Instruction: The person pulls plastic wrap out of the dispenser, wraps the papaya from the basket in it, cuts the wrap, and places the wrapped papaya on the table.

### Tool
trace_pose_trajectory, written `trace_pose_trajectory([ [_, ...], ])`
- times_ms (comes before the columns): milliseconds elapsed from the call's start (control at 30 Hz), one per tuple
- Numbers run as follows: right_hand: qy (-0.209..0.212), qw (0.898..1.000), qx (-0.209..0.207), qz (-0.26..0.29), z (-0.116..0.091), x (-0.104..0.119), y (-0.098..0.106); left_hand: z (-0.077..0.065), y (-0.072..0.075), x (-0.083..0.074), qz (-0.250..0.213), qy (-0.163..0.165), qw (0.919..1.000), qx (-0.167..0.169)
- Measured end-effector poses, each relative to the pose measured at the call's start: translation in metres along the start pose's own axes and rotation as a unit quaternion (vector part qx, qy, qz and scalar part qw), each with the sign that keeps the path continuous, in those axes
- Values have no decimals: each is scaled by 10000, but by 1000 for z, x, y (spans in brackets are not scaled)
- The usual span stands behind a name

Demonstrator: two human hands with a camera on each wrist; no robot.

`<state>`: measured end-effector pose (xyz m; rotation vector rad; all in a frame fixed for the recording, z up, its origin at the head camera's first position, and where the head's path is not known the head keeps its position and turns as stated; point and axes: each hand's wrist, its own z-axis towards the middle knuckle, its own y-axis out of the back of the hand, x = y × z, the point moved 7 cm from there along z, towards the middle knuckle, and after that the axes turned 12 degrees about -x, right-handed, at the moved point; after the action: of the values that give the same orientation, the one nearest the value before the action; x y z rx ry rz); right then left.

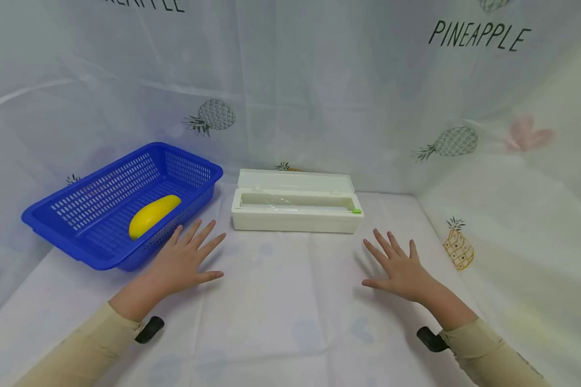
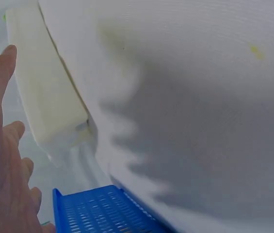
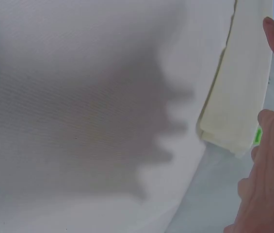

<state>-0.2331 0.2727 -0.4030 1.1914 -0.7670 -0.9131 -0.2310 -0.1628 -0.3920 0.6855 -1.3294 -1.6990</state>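
Observation:
My left hand (image 1: 183,262) hovers with fingers spread beside the near right side of a blue plastic basket (image 1: 97,183). It holds nothing. Inside the basket lies a smooth yellow oval thing (image 1: 154,216), possibly a mango. My right hand (image 1: 401,271), also spread and holding nothing, is above the table to the right. Between and beyond the hands stands a long white box (image 1: 295,221) with its lid (image 1: 295,181) raised at the back. Clear film shows in its opening, and a small green slider (image 1: 356,211) sits at its right end. Both hands are apart from the box.
A white cloth covers the table (image 1: 271,301). Behind it and at the right hangs a curtain (image 1: 319,107) printed with pineapples. The basket stands at the left, near the curtain. Black wrist straps (image 1: 149,329) show at both sleeves.

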Motion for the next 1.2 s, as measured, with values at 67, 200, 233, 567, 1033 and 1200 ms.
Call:
trace_pose_trajectory([
  [67, -24, 10000, 51, 52, 1, 0, 2, 2, 3, 0, 37, -32, 10000, -11],
  [200, -8, 9999, 74, 112, 4, 1, 7, 6, 10, 1, 136, -71, 9999, -23],
  [233, -9, 9999, 79, 144, 4, 1, 8, 7, 10, 2, 165, -69, 9998, 10],
  [567, 23, 9981, 68, 608, 13, 0, 27, 37, 21, 11, 183, -176, 9995, 176],
  [1033, -120, 9832, -107, 1820, 50, -3, 45, 113, 41, 14, -523, -292, 9982, 88],
  [1200, -234, 9728, -48, 2303, 62, -2, 47, 139, 36, 16, -1065, 53, 9941, 208],
])
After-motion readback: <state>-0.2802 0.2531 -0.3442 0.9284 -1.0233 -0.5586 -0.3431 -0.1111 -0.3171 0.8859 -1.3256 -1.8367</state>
